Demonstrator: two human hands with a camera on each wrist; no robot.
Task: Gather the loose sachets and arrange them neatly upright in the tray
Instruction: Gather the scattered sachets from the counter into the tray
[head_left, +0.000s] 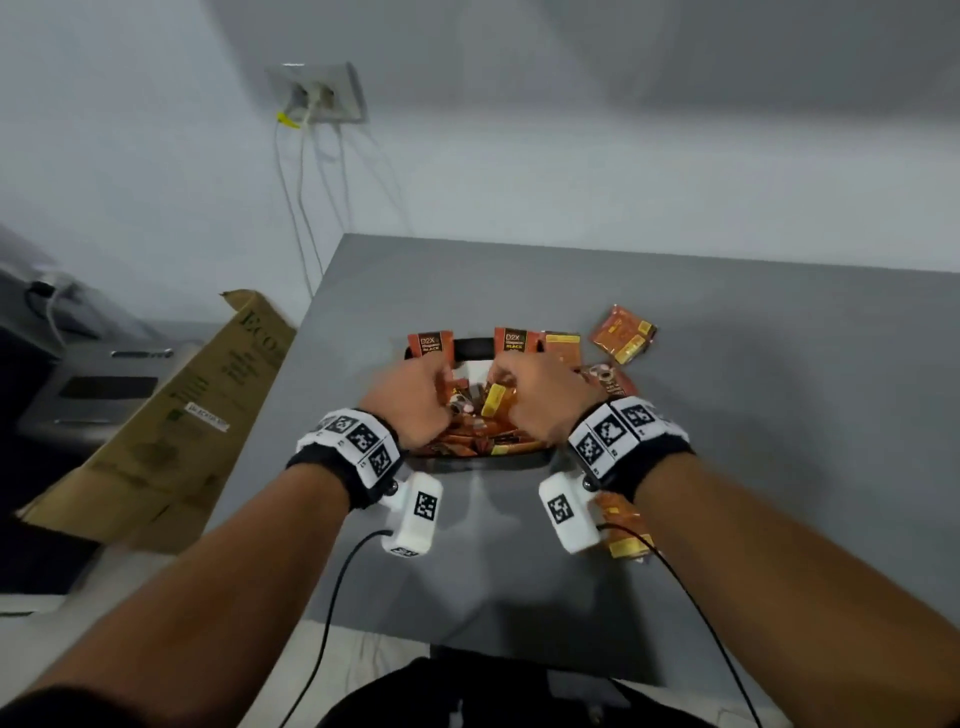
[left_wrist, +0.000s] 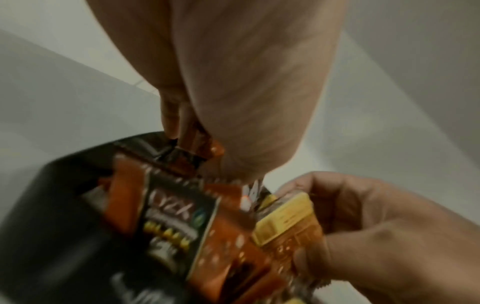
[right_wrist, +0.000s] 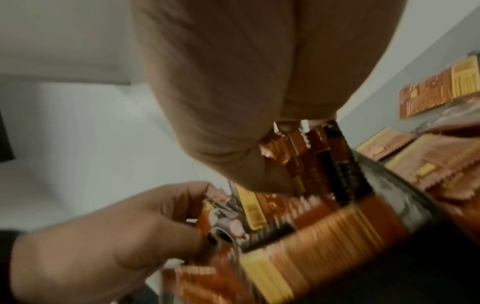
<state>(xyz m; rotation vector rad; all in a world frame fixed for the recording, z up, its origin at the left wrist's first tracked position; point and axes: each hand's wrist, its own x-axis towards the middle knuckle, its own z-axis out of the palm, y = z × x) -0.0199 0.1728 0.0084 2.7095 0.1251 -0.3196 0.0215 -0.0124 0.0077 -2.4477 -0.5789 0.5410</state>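
A black tray (head_left: 474, 345) on the grey table holds a jumble of orange sachets (head_left: 470, 434), with a few standing upright at its far rim (head_left: 430, 340). Both hands are down inside it. My left hand (head_left: 423, 389) has its fingers curled, pinching orange sachets (left_wrist: 193, 142) in the tray (left_wrist: 52, 185). My right hand (head_left: 511, 387) grips an orange sachet with a yellow panel (head_left: 493, 401), also seen in the left wrist view (left_wrist: 285, 220). In the right wrist view its fingertips (right_wrist: 272, 176) pinch upright sachets (right_wrist: 306, 156). Both wrist views are blurred.
Loose sachets lie on the table right of the tray (head_left: 625, 333) (head_left: 613, 379), and one near my right wrist (head_left: 623, 530). A cardboard box (head_left: 171, 415) leans at the table's left edge. Cables hang from a wall socket (head_left: 319, 93) behind.
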